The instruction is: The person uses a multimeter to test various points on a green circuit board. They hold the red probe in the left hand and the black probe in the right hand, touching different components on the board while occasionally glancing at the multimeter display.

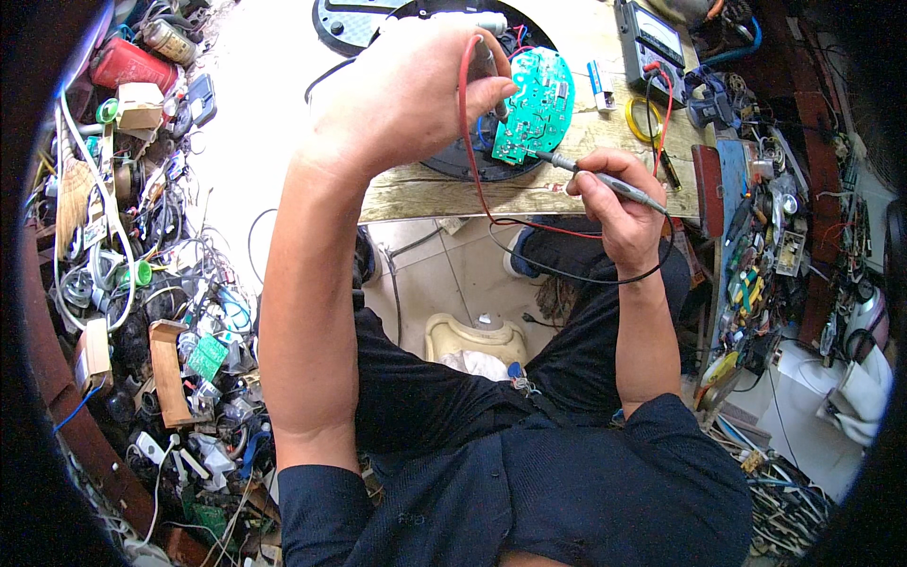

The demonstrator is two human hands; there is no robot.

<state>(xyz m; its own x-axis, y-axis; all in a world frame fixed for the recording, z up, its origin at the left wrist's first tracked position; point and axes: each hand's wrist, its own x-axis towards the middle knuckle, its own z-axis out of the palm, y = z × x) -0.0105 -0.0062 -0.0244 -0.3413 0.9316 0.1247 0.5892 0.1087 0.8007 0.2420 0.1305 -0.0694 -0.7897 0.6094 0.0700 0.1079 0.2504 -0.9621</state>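
Observation:
A green circuit board (548, 90) rests on a round black housing (453, 163) on the wooden table. My left hand (416, 94) is closed round a dark test probe (486, 62) with a red lead; its point is down at the board's left side. In my right hand (619, 203), held like a pen, is a grey test probe (605, 177) with a black lead. Its tip reaches the lower edge of the board, though contact is too small to confirm. An analog multimeter (654, 42) with red and black leads lies at the table's far right.
Beside the board are a small blue-and-white box (599, 85) and a yellow ring-shaped coil (642, 120). Heaps of cables and electronic parts (213, 321) crowd the left. More tools and scraps (756, 274) fill the right. The table's front edge (406, 203) runs below my hands.

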